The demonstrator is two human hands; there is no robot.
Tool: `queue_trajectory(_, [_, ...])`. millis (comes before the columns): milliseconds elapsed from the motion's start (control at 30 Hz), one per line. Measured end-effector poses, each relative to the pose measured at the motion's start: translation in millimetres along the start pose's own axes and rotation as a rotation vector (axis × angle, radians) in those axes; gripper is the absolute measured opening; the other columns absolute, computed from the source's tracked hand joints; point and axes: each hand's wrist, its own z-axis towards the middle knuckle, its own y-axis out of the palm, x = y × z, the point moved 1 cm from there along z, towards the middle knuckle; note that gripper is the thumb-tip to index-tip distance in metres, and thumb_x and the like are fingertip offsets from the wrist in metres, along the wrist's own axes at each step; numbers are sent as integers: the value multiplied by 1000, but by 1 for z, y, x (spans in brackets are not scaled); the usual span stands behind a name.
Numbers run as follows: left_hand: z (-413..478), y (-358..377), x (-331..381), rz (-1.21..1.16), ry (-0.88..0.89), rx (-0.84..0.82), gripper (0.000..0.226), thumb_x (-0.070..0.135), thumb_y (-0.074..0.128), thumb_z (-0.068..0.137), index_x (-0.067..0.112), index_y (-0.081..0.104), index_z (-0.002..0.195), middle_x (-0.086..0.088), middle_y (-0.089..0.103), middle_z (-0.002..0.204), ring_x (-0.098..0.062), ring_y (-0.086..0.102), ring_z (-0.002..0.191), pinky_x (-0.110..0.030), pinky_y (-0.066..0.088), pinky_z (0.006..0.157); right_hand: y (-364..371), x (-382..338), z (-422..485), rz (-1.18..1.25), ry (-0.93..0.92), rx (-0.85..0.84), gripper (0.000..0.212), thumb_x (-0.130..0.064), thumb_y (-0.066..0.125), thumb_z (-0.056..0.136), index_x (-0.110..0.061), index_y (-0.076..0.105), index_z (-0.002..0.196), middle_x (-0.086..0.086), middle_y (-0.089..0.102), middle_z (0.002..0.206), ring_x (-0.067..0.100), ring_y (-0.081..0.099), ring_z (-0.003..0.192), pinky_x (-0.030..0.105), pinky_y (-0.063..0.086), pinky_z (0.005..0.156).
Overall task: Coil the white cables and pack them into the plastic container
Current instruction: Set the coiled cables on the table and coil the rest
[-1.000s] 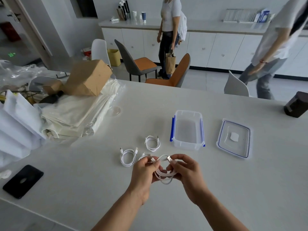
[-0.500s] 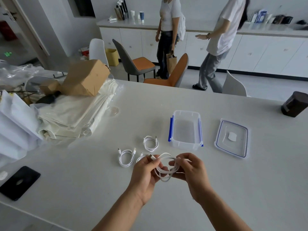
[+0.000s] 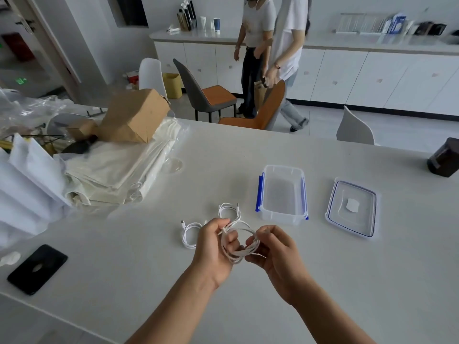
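Observation:
A white cable [image 3: 239,254] wound into a loop hangs between both hands above the white table [image 3: 347,281]. My left hand [image 3: 213,247] pinches one side of the loop near a plug end. My right hand [image 3: 275,252] grips the opposite side with curled fingers. Two more coiled white cables lie on the table just beyond the hands: one coiled cable [image 3: 189,234] at the left and another coiled cable [image 3: 229,210] further back. The clear plastic container [image 3: 282,214] with blue clips stands open behind and to the right, nothing inside it. Its lid [image 3: 351,209] lies flat beside it.
A black phone [image 3: 37,269] lies near the table's left front edge. Folded cloth [image 3: 116,175], a cardboard box [image 3: 134,115] and plastic bags pile up at the left. A dark box [image 3: 444,157] sits far right. Chairs [image 3: 260,115] and two people [image 3: 273,45] stand beyond the table.
The loop has been wound tighter and the plug end has gone from the right fingers to the left hand's side. A person in the background walked left to the other one.

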Motion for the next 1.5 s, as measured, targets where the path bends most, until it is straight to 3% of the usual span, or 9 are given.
queue_trajectory(167, [-11,-5,-6,-257,-37,-281,28,7,52,84,6,59,112,-16,61,86,-26,62,80,-37,58,69,-11,-9,2,36,25,10,8,-5,53,94,-8,55,87,14,64,76,28,63,73,42,51,75])
queue_trajectory(400, [-9,-19,-16,-338,31,-498,68,-2,81,70,-3,55,132,-32,58,131,-38,64,117,-51,50,100,-17,-7,1,161,70,6,8,-7,54,94,-5,61,92,20,64,92,30,63,85,48,52,87])
queue_trajectory(533, [-5,-12,-18,-305,135,-338,34,-2,62,84,6,64,117,-18,71,99,-19,72,79,-38,59,85,-15,-6,0,225,76,-32,8,-6,54,94,-2,61,95,23,65,93,34,65,87,45,58,85])
queue_trajectory(667, [-3,-2,-13,-207,198,-118,13,6,49,96,10,58,88,-4,43,60,-11,39,49,-25,43,54,-12,-3,-3,190,66,-67,8,-9,60,88,-4,58,95,27,65,98,38,63,91,41,57,76])
queue_trajectory(800, [-9,3,-10,-59,227,-81,18,-2,43,93,11,52,85,-5,45,61,-14,37,51,-29,35,55,-16,-10,-7,-72,-21,-66,19,-2,64,87,-6,58,104,31,66,109,48,66,99,47,57,83])
queue_trajectory(933, [-14,9,-11,29,169,-156,16,-5,43,96,8,52,101,-7,47,61,-14,37,49,-29,34,53,-22,-23,-4,-603,-246,-115,66,-33,80,70,-47,55,129,-8,53,136,16,59,122,37,53,98])
queue_trajectory(1100, [-21,12,-10,131,168,-184,17,-4,48,97,4,53,111,-7,62,70,-13,53,49,-30,37,53,-19,-31,2,-1159,-726,-32,26,-50,68,81,-41,74,104,-16,60,102,6,51,105,14,41,83])
queue_trajectory(1367, [-19,4,-8,348,195,-263,22,4,53,97,-6,60,115,-12,55,71,-20,48,65,-39,51,76,-15,-26,-7,-531,-413,62,12,-11,67,91,-15,73,83,5,74,85,28,70,80,43,58,75])
queue_trajectory(1500, [-17,1,-16,336,194,-219,14,0,52,96,-5,62,104,-7,50,62,-17,43,58,-35,48,65,-12,-28,-12,-386,-282,25,8,-9,65,92,-3,68,88,20,73,90,40,71,82,48,59,76])
